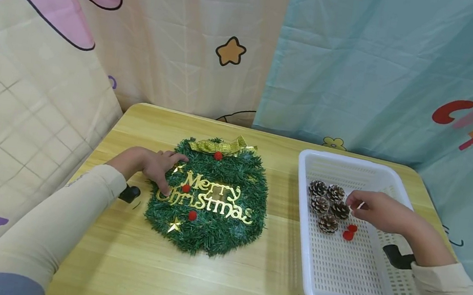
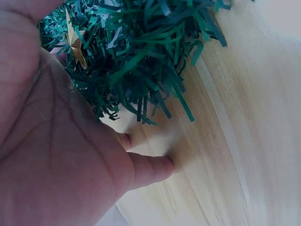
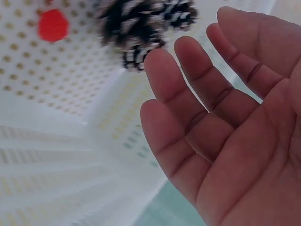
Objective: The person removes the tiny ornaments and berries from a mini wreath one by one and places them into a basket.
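A green tinsel wreath [image 1: 225, 237] lies on the table with gold "Merry Christmas" lettering [image 1: 212, 201], red pompoms [image 1: 192, 216], gold stars [image 1: 175, 225] and a gold ribbon bow [image 1: 223, 147] at its top. At the wreath's left edge rests my left hand [image 1: 159, 166]; its fingers are spread, and in the left wrist view some fingertips [image 2: 162, 167] reach the tabletop. Over the white basket [image 1: 306, 279] hovers my right hand [image 1: 377, 211], holding nothing, its fingers [image 3: 162, 77] loosely bent. Close to it are several frosted pine cones [image 1: 328, 223] and two red pompoms [image 1: 348, 235].
The light wooden table [image 1: 210, 287] stands against printed curtains [image 1: 196, 39] at the back and sides. The basket's raised rim [image 1: 350, 157] surrounds the cones on the table's right side. Black wrist-camera mounts [image 1: 398, 257] show at both wrists.
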The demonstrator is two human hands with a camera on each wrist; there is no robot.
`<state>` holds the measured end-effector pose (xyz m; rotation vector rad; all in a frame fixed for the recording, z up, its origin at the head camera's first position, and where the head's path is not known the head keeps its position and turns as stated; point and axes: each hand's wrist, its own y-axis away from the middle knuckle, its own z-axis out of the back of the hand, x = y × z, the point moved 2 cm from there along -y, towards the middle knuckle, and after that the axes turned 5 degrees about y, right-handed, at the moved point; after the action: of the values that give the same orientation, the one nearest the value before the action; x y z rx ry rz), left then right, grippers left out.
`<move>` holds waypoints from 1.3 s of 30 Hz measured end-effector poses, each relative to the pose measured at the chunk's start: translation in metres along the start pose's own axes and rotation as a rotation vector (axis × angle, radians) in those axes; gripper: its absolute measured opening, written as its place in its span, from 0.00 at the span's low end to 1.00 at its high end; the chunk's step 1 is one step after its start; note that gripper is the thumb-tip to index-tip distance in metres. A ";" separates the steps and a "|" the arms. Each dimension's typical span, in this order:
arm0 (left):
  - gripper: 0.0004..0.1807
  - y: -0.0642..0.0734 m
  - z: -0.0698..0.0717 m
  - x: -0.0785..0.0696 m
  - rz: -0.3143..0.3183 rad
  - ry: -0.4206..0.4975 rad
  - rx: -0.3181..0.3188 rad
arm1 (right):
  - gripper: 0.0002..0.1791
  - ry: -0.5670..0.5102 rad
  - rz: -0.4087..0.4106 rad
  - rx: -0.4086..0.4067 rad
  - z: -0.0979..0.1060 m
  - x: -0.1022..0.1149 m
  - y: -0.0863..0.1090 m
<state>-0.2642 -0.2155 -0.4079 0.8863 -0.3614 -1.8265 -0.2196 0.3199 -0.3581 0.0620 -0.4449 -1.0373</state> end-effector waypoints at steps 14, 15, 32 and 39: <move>0.63 0.000 0.000 -0.001 -0.012 0.007 -0.003 | 0.08 0.070 0.098 -0.031 0.031 0.044 -0.013; 0.63 0.000 0.000 -0.001 -0.008 0.011 -0.002 | 0.08 0.072 0.105 -0.029 0.032 0.048 -0.014; 0.62 0.001 0.002 -0.001 -0.008 0.008 -0.003 | 0.11 0.155 0.298 0.020 0.036 0.124 -0.049; 0.63 0.000 0.001 -0.002 -0.010 0.005 -0.002 | 0.10 0.184 0.382 0.028 0.031 0.146 -0.069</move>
<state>-0.2649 -0.2139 -0.4064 0.8924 -0.3522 -1.8337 -0.2258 0.1665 -0.2997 0.0928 -0.2891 -0.6433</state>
